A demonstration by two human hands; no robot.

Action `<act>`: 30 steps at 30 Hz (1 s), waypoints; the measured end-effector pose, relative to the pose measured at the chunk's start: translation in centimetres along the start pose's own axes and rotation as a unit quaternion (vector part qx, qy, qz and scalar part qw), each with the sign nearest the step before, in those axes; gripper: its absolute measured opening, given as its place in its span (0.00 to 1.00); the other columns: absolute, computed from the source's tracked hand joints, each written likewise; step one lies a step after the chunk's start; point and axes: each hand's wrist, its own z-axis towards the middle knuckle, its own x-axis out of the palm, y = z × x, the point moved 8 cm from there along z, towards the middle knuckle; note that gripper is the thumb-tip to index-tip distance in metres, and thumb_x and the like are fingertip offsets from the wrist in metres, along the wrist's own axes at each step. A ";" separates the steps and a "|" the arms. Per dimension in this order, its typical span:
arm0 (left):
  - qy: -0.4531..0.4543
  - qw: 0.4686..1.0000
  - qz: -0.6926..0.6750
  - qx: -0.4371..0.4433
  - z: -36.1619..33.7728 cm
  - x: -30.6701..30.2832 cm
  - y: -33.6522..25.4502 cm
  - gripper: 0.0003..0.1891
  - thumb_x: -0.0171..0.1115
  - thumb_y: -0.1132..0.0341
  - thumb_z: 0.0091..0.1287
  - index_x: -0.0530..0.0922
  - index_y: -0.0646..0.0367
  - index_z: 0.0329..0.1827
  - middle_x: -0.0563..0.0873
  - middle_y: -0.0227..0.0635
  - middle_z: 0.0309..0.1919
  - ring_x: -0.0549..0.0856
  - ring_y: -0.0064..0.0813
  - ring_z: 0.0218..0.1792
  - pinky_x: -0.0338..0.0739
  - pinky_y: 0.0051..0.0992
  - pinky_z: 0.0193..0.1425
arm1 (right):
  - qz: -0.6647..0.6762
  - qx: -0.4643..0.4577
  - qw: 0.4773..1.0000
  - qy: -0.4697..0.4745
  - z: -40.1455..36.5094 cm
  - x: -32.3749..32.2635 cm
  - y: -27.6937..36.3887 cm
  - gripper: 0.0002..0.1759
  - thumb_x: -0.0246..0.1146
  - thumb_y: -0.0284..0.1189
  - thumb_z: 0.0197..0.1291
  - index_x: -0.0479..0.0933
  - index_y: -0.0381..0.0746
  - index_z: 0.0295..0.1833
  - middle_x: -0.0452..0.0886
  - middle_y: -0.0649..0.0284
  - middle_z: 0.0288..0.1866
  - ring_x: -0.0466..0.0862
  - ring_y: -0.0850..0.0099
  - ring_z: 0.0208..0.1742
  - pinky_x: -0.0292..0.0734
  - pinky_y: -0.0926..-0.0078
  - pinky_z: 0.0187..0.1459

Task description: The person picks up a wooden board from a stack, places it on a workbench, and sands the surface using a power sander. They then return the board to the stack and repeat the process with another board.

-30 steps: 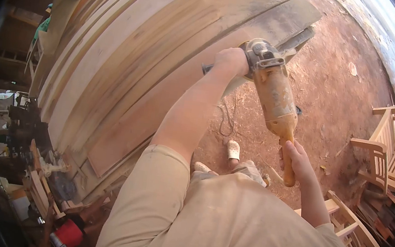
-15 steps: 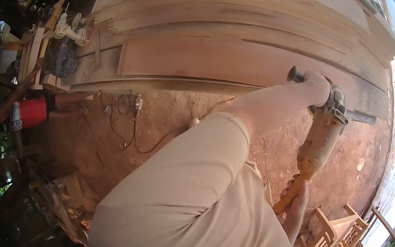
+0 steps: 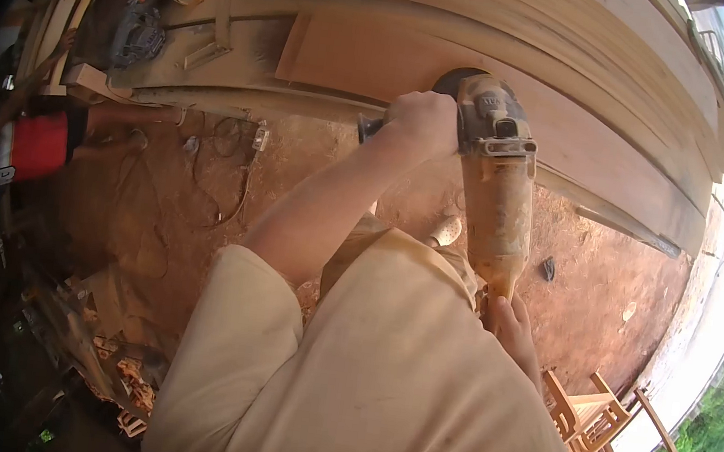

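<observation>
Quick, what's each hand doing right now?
Left hand: closed, holding the power tool by its side handle.
Right hand: closed around the same tool's rear handle.

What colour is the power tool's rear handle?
The rear handle is yellow-orange, seen best in the head view.

A power tool (image 3: 499,198) reaches over the board (image 3: 369,60), with planks (image 3: 496,17) beyond, a co-worker (image 3: 40,141) left, a chair (image 3: 590,409) right.
</observation>
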 end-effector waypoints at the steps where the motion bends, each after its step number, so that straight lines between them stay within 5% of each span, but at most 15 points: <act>1: -0.003 0.999 -0.011 -0.030 -0.8 -0.6 2.3 0.17 0.67 0.63 0.62 0.89 0.58 0.52 0.92 0.47 0.51 0.91 0.44 0.55 0.85 0.39 0.59 | -0.021 -0.004 0.999 0.038 0.8 1.3 0.2 0.22 0.58 0.46 0.77 0.73 0.37 0.60 0.77 0.69 0.40 0.79 0.79 0.39 0.74 0.79 0.39; 11: -0.082 0.981 -0.046 -0.170 -5.5 -2.9 17.6 0.18 0.67 0.59 0.63 0.89 0.61 0.50 0.89 0.53 0.53 0.88 0.52 0.58 0.83 0.44 0.63 | -0.151 -0.021 0.982 0.116 6.0 9.8 3.1 0.21 0.59 0.45 0.76 0.77 0.37 0.56 0.80 0.67 0.43 0.77 0.78 0.44 0.75 0.74 0.48; 17: -0.093 0.970 -0.051 -0.221 -7.2 -3.5 23.2 0.20 0.67 0.58 0.62 0.88 0.61 0.52 0.88 0.54 0.55 0.86 0.54 0.59 0.81 0.45 0.63 | -0.258 -0.040 0.956 0.131 7.3 13.6 5.5 0.27 0.59 0.48 0.76 0.76 0.36 0.64 0.79 0.67 0.42 0.78 0.77 0.44 0.76 0.73 0.47; 21: -0.082 0.969 -0.056 -0.228 -7.1 -3.5 23.9 0.21 0.67 0.57 0.62 0.88 0.62 0.53 0.88 0.54 0.55 0.85 0.55 0.60 0.81 0.46 0.63 | -0.236 -0.011 0.961 0.144 7.3 14.5 6.6 0.28 0.59 0.48 0.76 0.75 0.36 0.66 0.78 0.67 0.42 0.78 0.76 0.40 0.77 0.72 0.43; 24: -0.121 0.974 -0.026 -0.192 -7.3 -3.9 23.3 0.17 0.64 0.60 0.63 0.88 0.63 0.48 0.88 0.60 0.46 0.86 0.58 0.54 0.81 0.48 0.58 | -0.231 0.003 0.962 0.146 7.2 14.1 6.4 0.28 0.59 0.47 0.76 0.75 0.36 0.67 0.78 0.66 0.41 0.78 0.76 0.38 0.78 0.72 0.41; 30: -0.072 0.981 -0.040 -0.173 -5.9 -2.1 18.0 0.21 0.65 0.56 0.64 0.88 0.64 0.50 0.88 0.57 0.52 0.86 0.57 0.58 0.81 0.45 0.63 | -0.222 0.014 0.967 0.122 5.8 9.0 4.1 0.27 0.61 0.46 0.74 0.75 0.36 0.66 0.78 0.66 0.42 0.79 0.77 0.38 0.77 0.73 0.39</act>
